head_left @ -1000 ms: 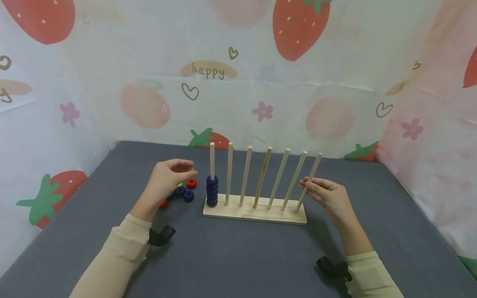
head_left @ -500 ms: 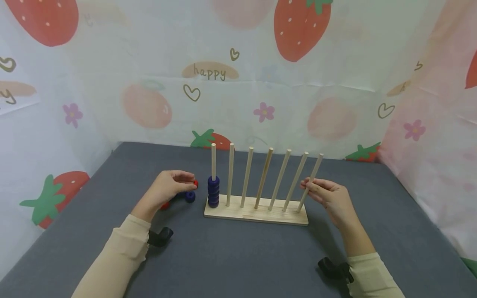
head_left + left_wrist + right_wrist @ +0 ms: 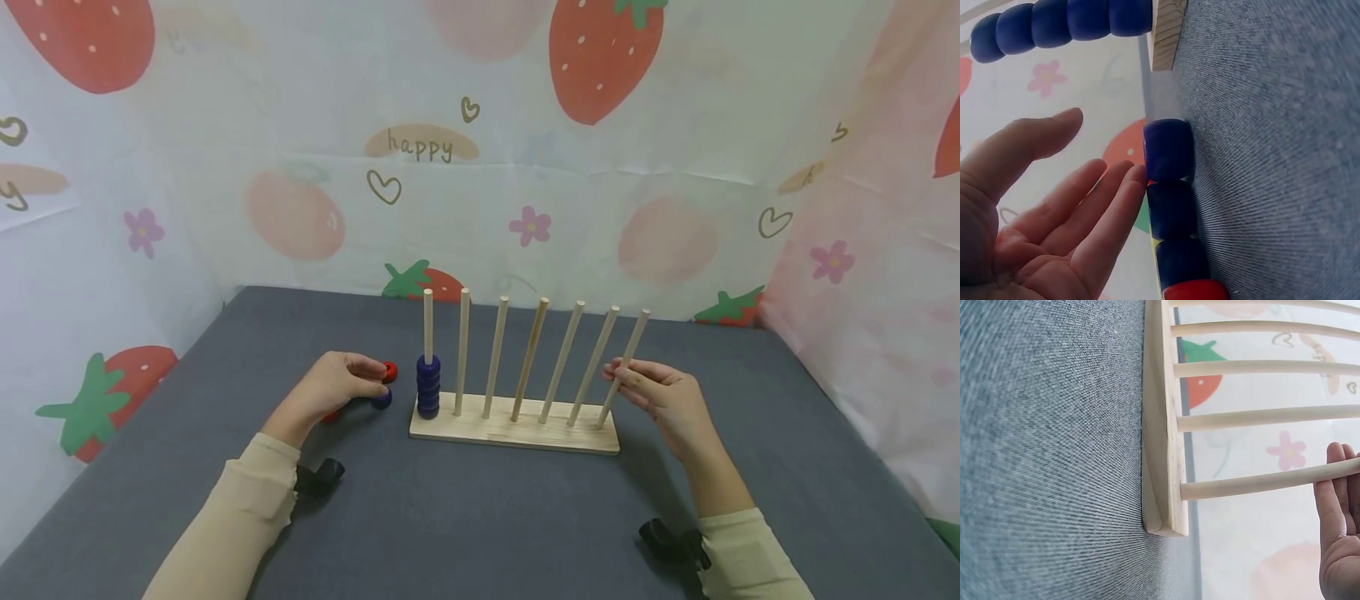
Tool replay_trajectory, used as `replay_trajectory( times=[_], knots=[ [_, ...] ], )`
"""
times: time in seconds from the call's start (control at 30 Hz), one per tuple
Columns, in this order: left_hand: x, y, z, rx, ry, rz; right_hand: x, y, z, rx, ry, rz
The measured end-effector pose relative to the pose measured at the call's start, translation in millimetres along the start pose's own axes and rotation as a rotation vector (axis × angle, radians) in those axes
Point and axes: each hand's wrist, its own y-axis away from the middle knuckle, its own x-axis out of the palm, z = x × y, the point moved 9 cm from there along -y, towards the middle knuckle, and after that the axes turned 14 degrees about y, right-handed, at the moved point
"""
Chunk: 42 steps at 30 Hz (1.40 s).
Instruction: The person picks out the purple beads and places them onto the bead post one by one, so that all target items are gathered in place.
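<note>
Beads (image 3: 1168,150) are looking light, hard, slippery, inviting side pinches; left hand (image 3: 337,383) is hovering spread, right hand (image 3: 665,396) pinching end peg (image 3: 636,336).

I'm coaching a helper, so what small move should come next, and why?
Probably close the left hand on the nearest loose blue bead: the thumb and fingers stand apart beside it, and the leftmost peg has bare length above its stacked blue beads. The right hand holds the rightmost peg.
</note>
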Motion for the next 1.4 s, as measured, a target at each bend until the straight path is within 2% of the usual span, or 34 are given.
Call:
replay_trajectory(
  times=[0.13,0.37,0.53,0.83,1.17,1.4],
  knots=[
    [3.6,-0.1,0.0,0.005,-0.027,0.012,0.0,-0.3,0.2,-0.002,0.003,-0.001],
    [15.7,-1.1,3.5,0.008,-0.085,0.091,0.2,0.2,0.7,-0.002,0.002,-0.001],
    [17.6,-2.1,3.1,0.036,-0.139,0.114,0.1,1.1,1.3,-0.001,-0.004,-0.001],
    [15.5,-0.8,2.7,0.022,-0.170,0.092,0.4,0.7,1.4,0.002,0.002,-0.001],
    [1.0,4.0,-12.1,0.028,-0.109,0.014,-0.6,0.9,-0.3,-0.005,0.011,0.005],
    [-12.2,12.9,-24.0,0.030,-0.058,-0.017,0.1,0.2,-0.1,-0.011,0.012,0.010]
  ],
)
